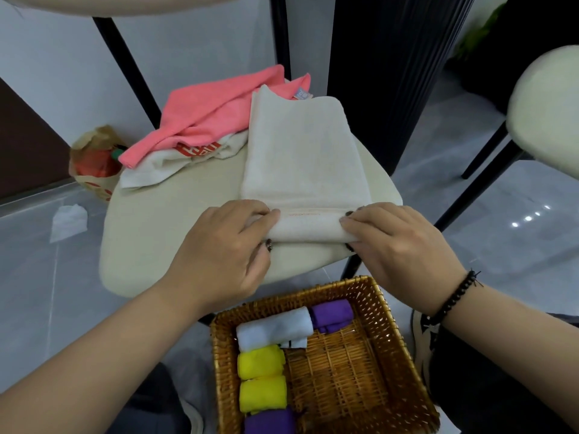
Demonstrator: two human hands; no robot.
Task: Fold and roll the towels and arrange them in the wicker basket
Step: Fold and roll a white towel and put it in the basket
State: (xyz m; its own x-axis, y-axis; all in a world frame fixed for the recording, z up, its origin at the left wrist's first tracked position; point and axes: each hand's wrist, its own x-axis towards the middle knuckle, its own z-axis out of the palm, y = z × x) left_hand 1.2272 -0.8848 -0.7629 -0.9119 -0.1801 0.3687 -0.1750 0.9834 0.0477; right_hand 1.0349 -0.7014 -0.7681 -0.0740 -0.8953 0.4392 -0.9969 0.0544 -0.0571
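Grey glossy floor tiles run under a cream padded stool seat [150, 233] that serves as the work surface, with black legs of other furniture behind it. Far left on the floor sits a brown paper bag [94, 161], and just beside it lies a crumpled white tissue [67, 222]. On the back of the seat a pink towel [213, 111] is heaped loosely over a white towel with red print [175, 162]; both are unfolded.

Right of that heap, a cream towel [304, 151] lies folded into a long strip running away from the person, its near end turned into the start of a roll. The left hand [219, 249] grips the left end of that roll, fingers curled over the top. The right hand [398, 242], a dark bead bracelet [454, 296] on its wrist, pinches the right end in the same way.

The cloth looks soft, light and limp, with a slightly grippy pile, so it probably will not slip but may loosen or telescope sideways. Holding both ends of the roll, as now, seems the best grip for keeping the edges even.

Below the seat, the wicker basket [394, 311] holds a white roll [275, 328], two yellow rolls [261, 380] and a purple roll [269, 421] along its left side, plus another purple roll [332, 313] at the back; its right half shows bare weave.
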